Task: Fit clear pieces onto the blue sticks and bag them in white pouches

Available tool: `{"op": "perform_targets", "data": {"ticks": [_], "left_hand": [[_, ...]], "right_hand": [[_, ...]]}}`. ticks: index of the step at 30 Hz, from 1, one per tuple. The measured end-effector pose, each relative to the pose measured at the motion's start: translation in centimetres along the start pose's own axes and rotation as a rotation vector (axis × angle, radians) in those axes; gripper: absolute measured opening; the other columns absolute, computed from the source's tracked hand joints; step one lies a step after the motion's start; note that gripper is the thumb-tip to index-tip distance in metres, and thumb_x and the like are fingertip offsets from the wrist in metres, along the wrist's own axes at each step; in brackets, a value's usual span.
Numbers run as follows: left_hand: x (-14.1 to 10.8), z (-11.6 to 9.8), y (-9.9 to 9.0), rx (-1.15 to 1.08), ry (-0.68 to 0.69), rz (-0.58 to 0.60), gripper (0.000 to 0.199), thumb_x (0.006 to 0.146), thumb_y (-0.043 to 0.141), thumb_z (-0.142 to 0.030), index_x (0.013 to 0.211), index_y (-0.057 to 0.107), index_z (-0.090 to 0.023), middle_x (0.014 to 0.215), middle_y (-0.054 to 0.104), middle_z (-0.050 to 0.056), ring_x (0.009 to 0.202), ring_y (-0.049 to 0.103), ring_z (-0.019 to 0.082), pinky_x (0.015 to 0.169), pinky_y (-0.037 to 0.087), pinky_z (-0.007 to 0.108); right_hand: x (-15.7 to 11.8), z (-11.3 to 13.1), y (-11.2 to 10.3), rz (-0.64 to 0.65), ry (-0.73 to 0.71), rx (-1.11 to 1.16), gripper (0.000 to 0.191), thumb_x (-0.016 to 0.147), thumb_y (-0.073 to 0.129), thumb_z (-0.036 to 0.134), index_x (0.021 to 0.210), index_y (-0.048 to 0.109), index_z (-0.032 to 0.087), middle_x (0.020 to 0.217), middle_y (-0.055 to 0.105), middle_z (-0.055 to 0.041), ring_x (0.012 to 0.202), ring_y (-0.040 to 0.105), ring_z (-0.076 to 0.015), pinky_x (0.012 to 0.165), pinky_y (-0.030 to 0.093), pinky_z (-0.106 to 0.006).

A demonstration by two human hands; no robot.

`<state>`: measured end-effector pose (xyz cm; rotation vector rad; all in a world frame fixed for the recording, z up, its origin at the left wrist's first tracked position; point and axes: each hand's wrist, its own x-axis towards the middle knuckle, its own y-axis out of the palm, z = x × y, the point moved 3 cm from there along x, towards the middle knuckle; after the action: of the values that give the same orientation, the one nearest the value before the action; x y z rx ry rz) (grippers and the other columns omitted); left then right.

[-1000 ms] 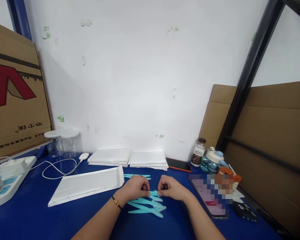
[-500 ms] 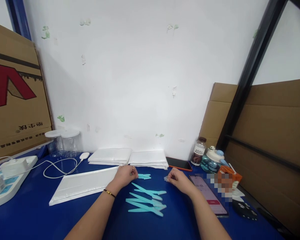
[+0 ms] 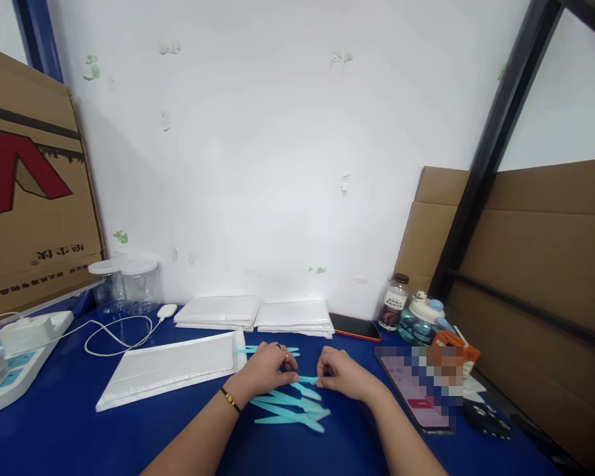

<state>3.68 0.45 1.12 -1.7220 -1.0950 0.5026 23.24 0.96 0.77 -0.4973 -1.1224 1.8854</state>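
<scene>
Several turquoise plastic sticks (image 3: 290,418) with flat, blade-like ends lie criss-crossed on the blue table. My left hand (image 3: 272,367) is closed at the upper end of this pile, its thumb and fingertips on one turquoise stick. My right hand (image 3: 338,375) pinches the right end of that stick (image 3: 307,380), which spans the gap between my hands. Behind my left hand, more turquoise sticks (image 3: 292,350) lie partly hidden by it. A flat white packet (image 3: 173,367) rests to the left of my left wrist.
Two white stacks (image 3: 218,311) lie against the wall. At the left are clear jars (image 3: 141,287), a cable and a power strip (image 3: 30,370). On the right are phones (image 3: 419,393), a brown-capped bottle (image 3: 393,304), a teal bottle (image 3: 419,320) and an orange packet (image 3: 451,354).
Both hands have moved onto the top stick of the pile. My left hand shifted right and nearer. The small translucent piece at my right fingertips no longer shows.
</scene>
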Motion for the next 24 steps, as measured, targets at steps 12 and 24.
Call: {"op": "perform_targets", "data": {"ticks": [12,24], "left_hand": [[0.5,0.4,-1.4,0.081,-0.075,-0.116,0.025,0.081,0.047,-0.041,0.084,0.066,-0.024,0.09,0.067,0.001,0.087,0.055,0.017,0.079,0.031,0.03],[-1.1,5.2,-4.3,0.196,-0.342,-0.141,0.016,0.074,0.055,-0.034,0.082,0.066,-0.026,0.089,0.065,0.001,0.094,0.053,0.021,0.08,0.033,0.031]], "right_hand": [[0.7,-2.5,-0.8,-0.171,0.084,0.23,0.016,0.07,0.063,0.032,0.07,0.06,0.017,0.061,0.058,0.0009,0.055,0.048,-0.0108,0.049,0.034,-0.02],[0.1,-4.2,-1.9,-0.278,0.123,0.067,0.013,0.067,0.065,0.028,0.072,0.062,0.017,0.075,0.059,-0.0016,0.069,0.053,-0.0144,0.062,0.038,-0.023]]}}
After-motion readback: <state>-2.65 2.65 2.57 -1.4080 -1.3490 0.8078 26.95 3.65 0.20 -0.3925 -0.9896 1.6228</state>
